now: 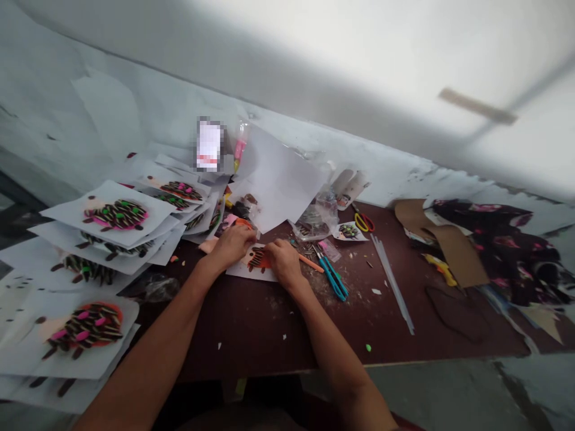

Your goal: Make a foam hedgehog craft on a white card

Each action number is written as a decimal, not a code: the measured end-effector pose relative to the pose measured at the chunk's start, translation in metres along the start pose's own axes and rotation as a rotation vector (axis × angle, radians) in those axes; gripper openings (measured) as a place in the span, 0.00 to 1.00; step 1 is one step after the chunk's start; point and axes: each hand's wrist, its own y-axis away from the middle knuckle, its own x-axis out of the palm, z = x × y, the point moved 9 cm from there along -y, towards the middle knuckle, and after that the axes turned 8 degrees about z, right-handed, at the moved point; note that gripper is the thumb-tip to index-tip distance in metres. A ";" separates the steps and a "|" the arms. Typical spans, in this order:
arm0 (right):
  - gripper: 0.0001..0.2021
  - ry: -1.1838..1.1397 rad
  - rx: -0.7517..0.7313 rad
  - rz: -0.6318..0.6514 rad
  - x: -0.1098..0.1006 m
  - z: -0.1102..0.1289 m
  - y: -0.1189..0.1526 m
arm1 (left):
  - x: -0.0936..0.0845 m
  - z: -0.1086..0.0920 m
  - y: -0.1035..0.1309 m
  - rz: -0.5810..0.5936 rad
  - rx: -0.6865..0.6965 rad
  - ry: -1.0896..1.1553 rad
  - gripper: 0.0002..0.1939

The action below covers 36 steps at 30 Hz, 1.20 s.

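Observation:
A small white card (242, 270) lies on the dark red table in front of me. On it is a hedgehog picture (257, 258) with an orange body and dark striped pieces like sunflower seeds. My left hand (232, 245) is closed, its fingertips together above the card's upper left edge. My right hand (286, 263) has its fingers curled down onto the right part of the hedgehog, hiding that side. Anything pinched in either hand is too small or covered to make out. Right of my right hand lies an orange stick (311, 263), close to teal-handled pliers or cutters (333, 280).
Stacked hedgehog pictures (108, 218) fill the left side. Behind the card stand a lit phone (209, 145) and a clear plastic bag (317, 215). Scissors (365, 221), translucent sticks (393, 284), a yellow tool (440, 269), cardboard (462, 257) and dark floral cloth (503, 245) lie rightward.

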 end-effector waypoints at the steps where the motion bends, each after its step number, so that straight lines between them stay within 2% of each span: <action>1: 0.10 0.006 -0.006 -0.003 0.000 0.001 0.000 | 0.000 0.000 0.000 0.002 -0.003 -0.003 0.10; 5: 0.09 -0.013 -0.011 -0.031 -0.002 0.003 0.003 | 0.002 0.000 -0.001 0.003 -0.001 -0.010 0.10; 8: 0.08 -0.063 0.015 -0.106 -0.010 -0.004 0.009 | 0.003 0.001 -0.002 -0.003 0.002 -0.010 0.10; 12: 0.10 -0.090 0.173 -0.216 -0.026 -0.039 0.019 | 0.004 0.004 -0.002 -0.018 0.002 -0.006 0.09; 15: 0.10 -0.059 0.308 -0.199 -0.026 -0.069 0.023 | 0.004 0.004 -0.002 -0.019 0.010 0.004 0.09; 18: 0.08 -0.053 0.340 -0.169 -0.021 -0.082 0.021 | 0.004 0.005 -0.002 -0.012 0.017 0.012 0.09; 22: 0.09 -0.052 0.329 -0.176 -0.018 -0.083 0.017 | 0.003 0.005 -0.002 -0.013 0.028 0.024 0.09; 26: 0.09 -0.137 0.282 -0.258 -0.024 -0.082 0.018 | 0.003 0.005 -0.001 -0.019 0.017 0.043 0.10; 32: 0.11 -0.571 0.170 -0.361 -0.027 -0.079 0.026 | 0.003 0.005 -0.001 -0.015 0.003 0.044 0.09; 36: 0.13 -0.759 0.100 -0.357 -0.024 -0.070 0.025 | 0.005 0.004 -0.002 -0.009 0.030 0.021 0.09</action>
